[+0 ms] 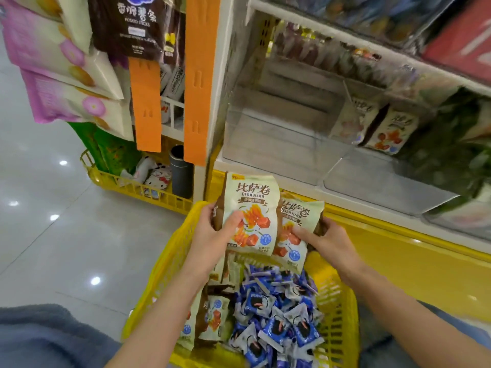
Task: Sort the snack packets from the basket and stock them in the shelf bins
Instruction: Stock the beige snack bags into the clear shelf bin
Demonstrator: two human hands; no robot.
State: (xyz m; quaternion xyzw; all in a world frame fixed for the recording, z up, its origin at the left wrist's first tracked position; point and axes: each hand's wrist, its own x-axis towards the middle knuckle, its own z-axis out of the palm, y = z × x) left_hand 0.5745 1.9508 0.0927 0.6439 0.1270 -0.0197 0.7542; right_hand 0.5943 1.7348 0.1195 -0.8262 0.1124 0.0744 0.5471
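Observation:
Above the yellow basket (170, 264) I hold a stack of cream-and-brown Bisajuan snack packets. My left hand (212, 235) grips the front packet (252, 205), thumb across its face. My right hand (326, 243) grips the packet behind it (300, 216) from the right. More of these cream packets (212, 320) stand in the basket's left side, and several small blue-and-white packets (281, 314) fill its right side. A clear shelf bin (265, 139) stands open straight ahead. Two matching packets (377, 126) stand in the bin to its right.
A yellow shelf ledge (398, 248) runs under the bins. Orange hanging strips (196, 83) and hung snack bags (53, 62) are at the left. Another yellow basket (127, 184) with a dark cylinder sits on the tiled floor. Dark green packets (457, 144) fill the right bin.

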